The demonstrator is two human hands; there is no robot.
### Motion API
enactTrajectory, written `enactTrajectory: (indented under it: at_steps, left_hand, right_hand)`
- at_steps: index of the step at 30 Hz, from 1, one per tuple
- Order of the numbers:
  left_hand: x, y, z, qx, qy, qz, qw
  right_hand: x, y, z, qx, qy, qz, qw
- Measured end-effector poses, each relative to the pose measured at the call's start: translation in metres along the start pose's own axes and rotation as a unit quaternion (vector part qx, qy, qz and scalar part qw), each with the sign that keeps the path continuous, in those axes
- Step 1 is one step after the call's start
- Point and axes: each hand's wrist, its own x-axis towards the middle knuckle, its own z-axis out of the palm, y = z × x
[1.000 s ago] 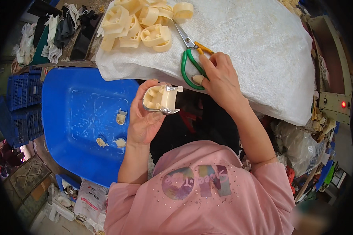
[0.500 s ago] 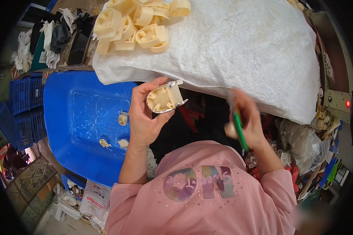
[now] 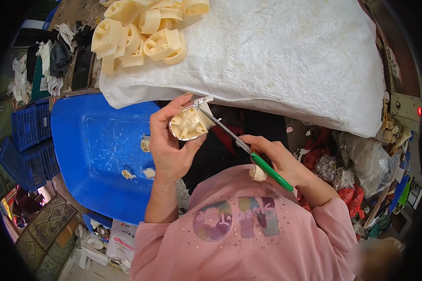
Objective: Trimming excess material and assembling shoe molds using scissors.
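Observation:
My left hand (image 3: 169,147) holds a cream plastic housing (image 3: 188,123) by its rim, hollow side up. The piece has a shiny silvery edge and several small posts inside. Closed round a green-handled tool with a long, slim metal shaft (image 3: 273,172) is my right hand (image 3: 279,161). The tool's tip meets the housing's upper edge, near a projecting tab; whether it is a blade or a screwdriver I cannot tell. A pale wrapping or scrap (image 3: 258,173) shows beside my right fingers, below the handle.
A large white woven sack (image 3: 276,61) lies ahead, with several cream plastic parts (image 3: 162,44) heaped on its left. To the left, a blue tub (image 3: 94,187) holds a few small pieces. Blue crates (image 3: 26,126) stand farther left. Clear plastic bags (image 3: 361,159) lie at right.
My right hand has come left, bringing the tool from beside the housing to its upper edge. My left hand still holds the housing. The whole view has shifted slightly.

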Motion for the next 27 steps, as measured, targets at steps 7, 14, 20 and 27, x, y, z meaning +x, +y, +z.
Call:
enactTrajectory:
  at_steps: [7,14,20,27]
  left_hand:
    - [-0.003,0.002,0.004,0.004,0.024,-0.022,0.999]
    - [-0.001,0.001,0.005,0.013,0.021,-0.009,1.000]
    - [0.005,0.002,-0.006,-0.043,0.018,-0.027,0.999]
    - [0.012,0.009,-0.025,-0.110,-0.007,-0.091,0.990]
  right_hand:
    - [0.001,0.005,0.007,0.024,0.006,-0.007,1.000]
    - [0.000,0.012,0.019,0.016,0.034,-0.033,0.999]
    - [-0.006,0.008,0.009,-0.009,0.027,-0.031,0.999]
    - [-0.004,-0.032,-0.052,-0.316,0.024,-0.071,0.946]
